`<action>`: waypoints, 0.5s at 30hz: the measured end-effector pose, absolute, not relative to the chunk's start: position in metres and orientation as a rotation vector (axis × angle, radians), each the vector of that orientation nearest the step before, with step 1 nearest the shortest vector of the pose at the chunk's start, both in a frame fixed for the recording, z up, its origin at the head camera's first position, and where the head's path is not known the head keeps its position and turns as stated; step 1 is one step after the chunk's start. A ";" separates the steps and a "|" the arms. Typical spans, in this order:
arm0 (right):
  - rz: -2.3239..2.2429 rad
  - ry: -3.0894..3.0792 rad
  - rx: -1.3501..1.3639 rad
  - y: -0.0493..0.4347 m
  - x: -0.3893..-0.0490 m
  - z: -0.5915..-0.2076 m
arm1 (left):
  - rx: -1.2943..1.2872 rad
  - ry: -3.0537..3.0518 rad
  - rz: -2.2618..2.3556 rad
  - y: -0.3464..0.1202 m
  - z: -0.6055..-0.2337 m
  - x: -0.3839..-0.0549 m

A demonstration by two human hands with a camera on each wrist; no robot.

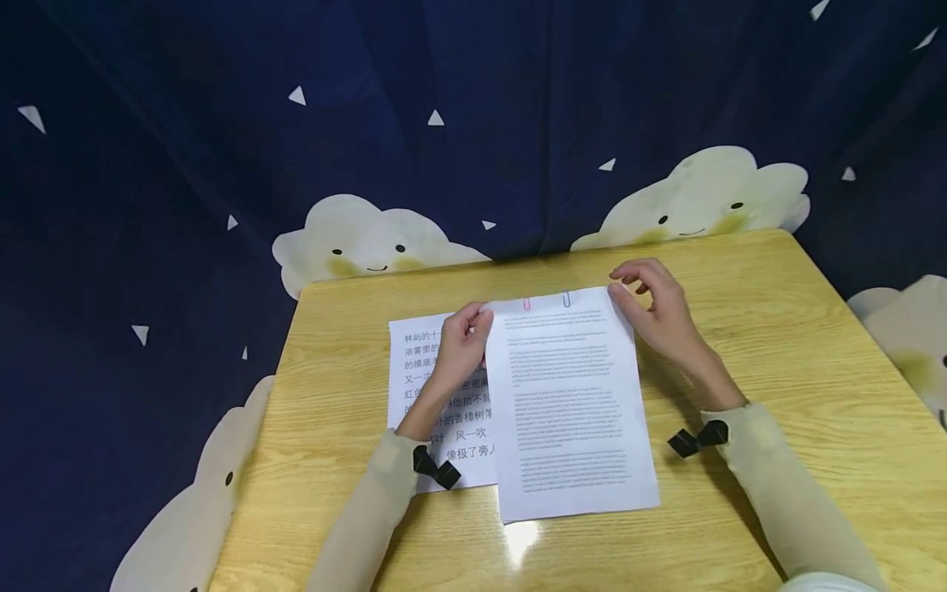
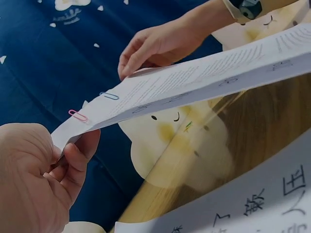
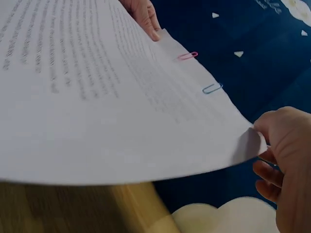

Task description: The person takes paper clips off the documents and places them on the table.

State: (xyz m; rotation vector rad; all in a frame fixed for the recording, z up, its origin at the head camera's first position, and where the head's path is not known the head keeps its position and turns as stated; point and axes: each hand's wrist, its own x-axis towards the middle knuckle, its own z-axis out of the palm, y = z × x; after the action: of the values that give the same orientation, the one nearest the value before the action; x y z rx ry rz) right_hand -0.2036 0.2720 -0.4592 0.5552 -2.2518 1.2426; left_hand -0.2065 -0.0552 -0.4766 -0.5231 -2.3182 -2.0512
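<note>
A printed sheaf of paper (image 1: pixel 570 411) hangs tilted above the table, its top edge raised between both hands. My left hand (image 1: pixel 464 345) pinches its top left corner, thumb over the front. At the top right corner, my right hand (image 1: pixel 658 316) pinches the paper between thumb and fingers. A pink paper clip (image 2: pixel 77 115) and a blue paper clip (image 2: pixel 109 96) sit on the top edge between the hands. Beneath and to the left, a sheet with large Chinese characters (image 1: pixel 414 403) lies on the table, partly covered by the left hand and the raised paper.
The wooden table (image 1: pixel 777 345) extends around the papers. A dark blue curtain (image 1: pixel 503 123) with clouds and white triangles hangs behind and beside it. Each wrist wears a black strap mount, such as the right strap (image 1: pixel 698 438).
</note>
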 end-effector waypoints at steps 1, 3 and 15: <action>1.211 -2.262 0.572 0.271 -0.204 -0.457 | -0.523 -2.316 -2.058 -0.056 -0.477 -0.206; 1.158 -2.281 0.603 0.268 -0.203 -0.454 | -0.521 -2.307 -2.068 -0.056 -0.478 -0.205; 0.954 -2.334 0.746 0.248 -0.201 -0.437 | -0.479 -2.302 -2.063 -0.054 -0.475 -0.197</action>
State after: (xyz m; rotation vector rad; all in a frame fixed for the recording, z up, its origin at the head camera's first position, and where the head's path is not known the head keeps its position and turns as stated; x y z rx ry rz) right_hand -0.2006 0.2485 -0.4371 0.7463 -2.3336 0.9545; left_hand -0.1973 -0.0539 -0.4749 -0.4791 -2.3018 -2.0635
